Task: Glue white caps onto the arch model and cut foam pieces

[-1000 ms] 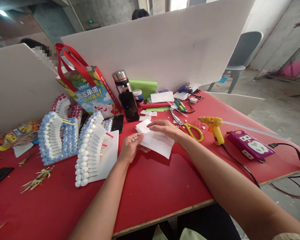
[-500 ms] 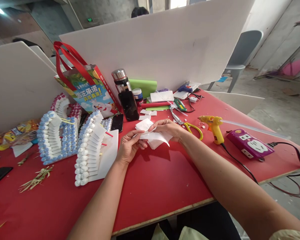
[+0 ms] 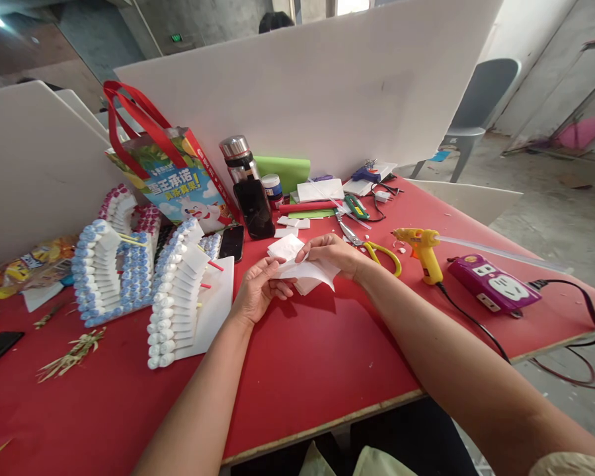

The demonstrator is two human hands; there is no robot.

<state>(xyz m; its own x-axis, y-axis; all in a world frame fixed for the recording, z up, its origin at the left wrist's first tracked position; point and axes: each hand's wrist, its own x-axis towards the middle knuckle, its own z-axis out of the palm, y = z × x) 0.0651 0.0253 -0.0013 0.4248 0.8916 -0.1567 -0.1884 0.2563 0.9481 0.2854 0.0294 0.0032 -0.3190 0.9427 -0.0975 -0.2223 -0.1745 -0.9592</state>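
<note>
A thin white sheet of tissue paper (image 3: 317,272) spans the space between my two hands over the red table. My left hand (image 3: 258,285) pinches its left edge between thumb and fingers. On the upper edge, the fingers of my right hand (image 3: 334,254) are closed, partly hiding the paper. Behind and below it, more white squares (image 3: 284,246) lie on the table. To the left stands a curved white piece (image 3: 178,297) lined with rolled white and pale blue paper balls. A similar blue and white piece (image 3: 112,274) is beside it.
Yellow-handled scissors (image 3: 384,258), a yellow glue gun (image 3: 421,251) and a purple power strip (image 3: 496,284) lie to the right. A black phone (image 3: 254,210) leans on a steel flask (image 3: 238,157). A printed bag (image 3: 178,178) stands at the back left, before a white board (image 3: 347,92).
Both hands stay nearly in place on the paper. The left fingers and the sheet's lower edge shift very slightly; the whole view drifts a little.
</note>
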